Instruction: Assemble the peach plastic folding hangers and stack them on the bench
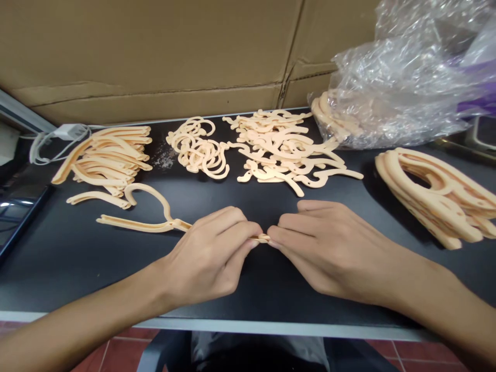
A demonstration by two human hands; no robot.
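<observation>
My left hand (213,253) is closed around a beige plastic hanger part, and its thumb and forefinger pinch near one end. From behind the knuckles a grooved arm and a curved hook of the hanger part (155,225) stick out to the left. My right hand (329,248) is closed too, its fingertips pinching at the small joint (263,238) between both hands. What lies inside the right fist is hidden. Just beyond the hook, a loose grooved arm piece (96,197) lies on the black table (186,199).
Along the back are piles of arm pieces (112,160), small hooks (199,150) and flat curved pieces (287,144). On the right stands a stack of folded hangers (434,194), with a clear plastic bag (395,93) behind. A white cable (42,150) lies far left; cardboard (155,51) backs the table.
</observation>
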